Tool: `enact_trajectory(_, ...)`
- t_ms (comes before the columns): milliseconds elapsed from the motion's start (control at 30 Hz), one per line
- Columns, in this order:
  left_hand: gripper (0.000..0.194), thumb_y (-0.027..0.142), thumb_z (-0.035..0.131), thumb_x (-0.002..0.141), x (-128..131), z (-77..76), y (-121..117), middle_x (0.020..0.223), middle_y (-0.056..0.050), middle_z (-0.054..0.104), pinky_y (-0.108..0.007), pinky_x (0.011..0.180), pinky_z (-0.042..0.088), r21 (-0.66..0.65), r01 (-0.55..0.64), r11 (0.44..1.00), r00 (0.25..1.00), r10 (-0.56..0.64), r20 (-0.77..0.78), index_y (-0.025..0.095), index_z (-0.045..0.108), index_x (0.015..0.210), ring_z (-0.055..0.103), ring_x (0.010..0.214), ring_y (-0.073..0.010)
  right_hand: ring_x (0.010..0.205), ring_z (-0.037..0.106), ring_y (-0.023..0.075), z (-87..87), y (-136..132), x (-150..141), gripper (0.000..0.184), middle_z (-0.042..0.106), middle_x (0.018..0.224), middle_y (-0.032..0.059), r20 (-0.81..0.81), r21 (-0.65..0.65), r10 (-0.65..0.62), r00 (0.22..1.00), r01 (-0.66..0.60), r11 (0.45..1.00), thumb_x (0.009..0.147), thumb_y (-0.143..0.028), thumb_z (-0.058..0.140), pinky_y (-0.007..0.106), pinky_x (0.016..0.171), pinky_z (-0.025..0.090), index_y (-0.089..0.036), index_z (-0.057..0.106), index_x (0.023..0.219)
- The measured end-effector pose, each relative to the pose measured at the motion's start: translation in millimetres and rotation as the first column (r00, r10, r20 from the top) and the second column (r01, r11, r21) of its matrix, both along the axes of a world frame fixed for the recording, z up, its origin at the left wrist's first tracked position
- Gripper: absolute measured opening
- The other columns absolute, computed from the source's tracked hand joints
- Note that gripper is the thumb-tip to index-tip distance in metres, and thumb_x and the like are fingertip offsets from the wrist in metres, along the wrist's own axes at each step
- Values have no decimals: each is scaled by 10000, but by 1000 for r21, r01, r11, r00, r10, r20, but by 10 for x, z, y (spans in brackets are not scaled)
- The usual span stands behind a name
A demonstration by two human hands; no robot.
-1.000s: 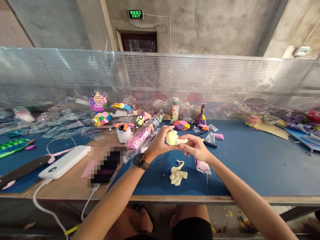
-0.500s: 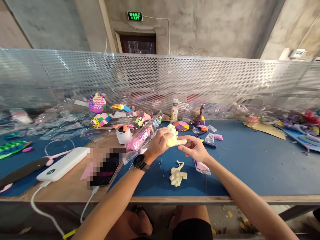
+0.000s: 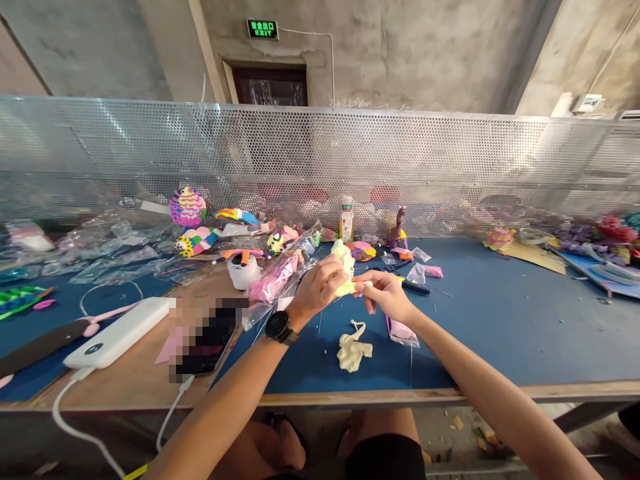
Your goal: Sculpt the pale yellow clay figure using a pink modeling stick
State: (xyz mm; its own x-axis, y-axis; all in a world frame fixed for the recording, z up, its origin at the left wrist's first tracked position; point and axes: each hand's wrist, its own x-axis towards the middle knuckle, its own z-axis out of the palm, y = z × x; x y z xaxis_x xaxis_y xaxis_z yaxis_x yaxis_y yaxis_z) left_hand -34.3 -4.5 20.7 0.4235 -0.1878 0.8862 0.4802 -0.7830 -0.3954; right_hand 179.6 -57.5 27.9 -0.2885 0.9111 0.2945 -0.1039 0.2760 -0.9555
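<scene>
My left hand [image 3: 317, 288], with a black watch [image 3: 278, 327] on its wrist, is closed round a pale yellow lump of clay [image 3: 343, 263] held above the blue table [image 3: 500, 320]. My right hand [image 3: 387, 295] pinches a thin end of the same lump where the two hands meet. Below them on the table lies another pale yellow clay piece [image 3: 353, 350], and a small plastic bag of pink clay [image 3: 404, 331] rests under my right wrist.
A white power bank [image 3: 117, 333] with a cable and a phone [image 3: 210, 340] lie on a wooden board [image 3: 135, 373] at left. Colourful clay figures [image 3: 187, 207], plastic bags [image 3: 115, 250], a glue bottle [image 3: 347, 218] and a perforated metal screen [image 3: 450, 167] stand behind. More craft pieces [image 3: 600, 247] lie far right.
My left hand has turned the yellow lump more upright and wrapped round it. My right hand has closed in on its thin end. The view has shifted slightly.
</scene>
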Motion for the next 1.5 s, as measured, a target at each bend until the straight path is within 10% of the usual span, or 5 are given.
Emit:
enact_trajectory(600, 353, 76, 615, 997, -3, -37, 91, 1213, -99, 628, -452, 1034, 617, -79, -73, 994, 996, 68, -64, 223, 533, 1308, 642, 1270, -252, 450, 619, 102, -136, 91, -99, 550, 775, 841, 27, -50, -175, -128, 990, 118, 977, 794, -721, 778, 235, 441, 537, -202, 710, 962)
enact_trajectory(933, 437, 140, 725, 956, 17, -6, 49, 1235, -127, 602, -445, 981, 616, -228, -71, 971, 996, 79, 27, 220, 488, 1315, 641, 1222, -274, 527, 672, 118, -42, 23, -14, 583, 786, 901, 22, 9, 3, -62, 998, 62, 998, 866, -696, 746, 250, 511, 580, -231, 708, 1216)
enact_trajectory(1300, 508, 240, 753, 957, -8, -31, 60, 1267, -130, 591, -454, 983, 617, -371, 16, 929, 1000, -20, -6, 247, 448, 1363, 648, 1232, -280, 473, 620, 113, -37, 82, 107, 460, 675, 596, -35, 152, 143, -59, 987, 37, 989, 853, -580, 825, 214, 464, 524, -181, 763, 1072)
enact_trajectory(1500, 433, 247, 719, 983, 7, -3, 31, 1237, -126, 588, -447, 947, 638, -314, -15, 949, 999, 5, -34, 228, 460, 1329, 663, 1181, -274, 507, 635, 113, -33, 67, 97, 479, 751, 749, 12, 176, 148, -66, 982, 40, 988, 870, -614, 793, 231, 479, 535, -177, 788, 1067)
